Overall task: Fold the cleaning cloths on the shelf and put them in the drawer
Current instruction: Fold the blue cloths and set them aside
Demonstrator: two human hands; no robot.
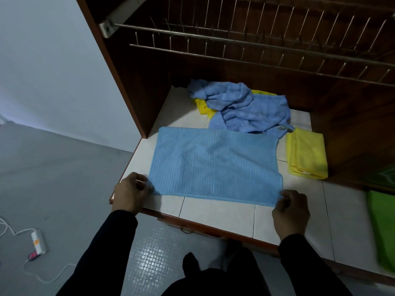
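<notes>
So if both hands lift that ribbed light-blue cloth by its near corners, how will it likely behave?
The ribbed light-blue cloth is thin and lies flat on the tiled shelf, so it will probably drape limply. It looks light: the left hand and right hand only pinch its corners. It seems unlikely to slip, given the ribbed weave.

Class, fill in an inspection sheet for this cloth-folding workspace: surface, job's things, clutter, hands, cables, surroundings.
Surface: white tiled shelf.
Job's things: light blue cloth spread flat; crumpled blue cloths over a yellow cloth behind; folded yellow cloth right; green cloth at far right.
Clutter: nothing seen.
Hands: left hand and right hand pinch the spread cloth's near corners.
Cables: white cable and power strip on floor.
Surroundings: wire dish rack above; drawer handle below.
</notes>
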